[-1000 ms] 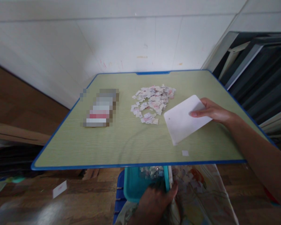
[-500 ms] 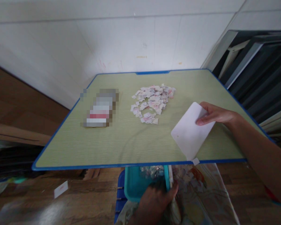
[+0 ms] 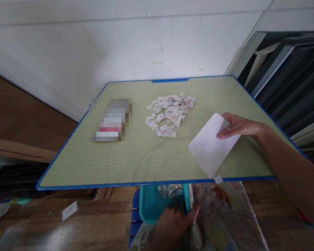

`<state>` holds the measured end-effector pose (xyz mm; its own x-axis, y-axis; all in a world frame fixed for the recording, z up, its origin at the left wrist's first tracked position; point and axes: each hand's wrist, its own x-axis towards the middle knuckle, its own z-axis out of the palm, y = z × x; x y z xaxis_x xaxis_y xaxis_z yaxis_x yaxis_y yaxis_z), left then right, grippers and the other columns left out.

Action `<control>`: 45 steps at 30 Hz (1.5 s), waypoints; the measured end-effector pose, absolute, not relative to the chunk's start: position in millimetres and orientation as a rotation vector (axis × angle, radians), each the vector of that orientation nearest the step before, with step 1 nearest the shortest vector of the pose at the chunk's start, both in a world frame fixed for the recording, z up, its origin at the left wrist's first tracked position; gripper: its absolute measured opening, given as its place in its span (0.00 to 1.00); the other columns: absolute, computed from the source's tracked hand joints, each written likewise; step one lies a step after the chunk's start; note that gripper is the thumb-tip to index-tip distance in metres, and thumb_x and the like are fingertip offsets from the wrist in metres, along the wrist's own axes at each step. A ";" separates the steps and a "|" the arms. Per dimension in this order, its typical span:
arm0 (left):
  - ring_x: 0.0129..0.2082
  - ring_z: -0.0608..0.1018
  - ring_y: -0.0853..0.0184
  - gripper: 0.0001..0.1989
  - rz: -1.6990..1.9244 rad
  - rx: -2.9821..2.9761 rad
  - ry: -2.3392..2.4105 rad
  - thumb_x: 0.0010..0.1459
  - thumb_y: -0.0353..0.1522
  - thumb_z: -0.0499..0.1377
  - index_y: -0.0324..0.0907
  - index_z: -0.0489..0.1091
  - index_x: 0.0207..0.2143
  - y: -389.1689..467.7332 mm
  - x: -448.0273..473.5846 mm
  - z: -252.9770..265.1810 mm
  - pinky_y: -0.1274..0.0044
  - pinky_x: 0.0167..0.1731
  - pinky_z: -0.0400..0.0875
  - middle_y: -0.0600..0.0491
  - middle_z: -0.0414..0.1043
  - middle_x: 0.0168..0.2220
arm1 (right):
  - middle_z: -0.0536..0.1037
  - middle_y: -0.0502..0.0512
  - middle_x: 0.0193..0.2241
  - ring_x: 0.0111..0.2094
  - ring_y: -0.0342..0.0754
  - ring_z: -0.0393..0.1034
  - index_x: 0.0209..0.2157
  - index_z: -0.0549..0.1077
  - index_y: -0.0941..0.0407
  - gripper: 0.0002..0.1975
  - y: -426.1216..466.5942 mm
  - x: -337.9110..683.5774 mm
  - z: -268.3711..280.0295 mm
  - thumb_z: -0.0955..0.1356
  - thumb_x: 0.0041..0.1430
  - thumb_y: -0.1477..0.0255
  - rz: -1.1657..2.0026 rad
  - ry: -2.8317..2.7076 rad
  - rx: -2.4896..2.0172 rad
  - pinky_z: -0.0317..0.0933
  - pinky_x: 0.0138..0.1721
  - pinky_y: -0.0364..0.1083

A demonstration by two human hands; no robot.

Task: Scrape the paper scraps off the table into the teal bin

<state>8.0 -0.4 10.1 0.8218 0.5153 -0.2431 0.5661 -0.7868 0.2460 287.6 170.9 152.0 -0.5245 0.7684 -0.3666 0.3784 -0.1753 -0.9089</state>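
While the right hand point(image 3: 237, 126) pinches a white card point(image 3: 211, 148) between thumb and fingers, the card's long axis slants from that hand toward the near left, its lowest corner just beside a paper square point(image 3: 218, 180) at the table's point(image 3: 81, 164) front edge. The paper pile point(image 3: 172, 108) lies beyond the card, leftward. Below, the left hand point(image 3: 174, 221) is by the teal bin point(image 3: 149, 209), its fingers hidden, its grip impossible to tell.

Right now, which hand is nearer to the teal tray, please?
Left. The left hand is at the near right corner of the tray; the right hand is farther, above the table, holding a white card.
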 end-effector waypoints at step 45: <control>0.27 0.69 0.65 0.28 -0.250 2.697 0.828 0.55 0.27 0.47 0.46 0.35 0.55 0.7 8.6 11.6 0.75 0.25 0.62 0.53 0.66 0.28 | 0.75 0.50 0.25 0.22 0.41 0.67 0.31 0.72 0.58 0.13 172.5 276.6 141.0 0.69 0.38 0.71 1.524 -1.508 -1.279 0.60 0.22 0.38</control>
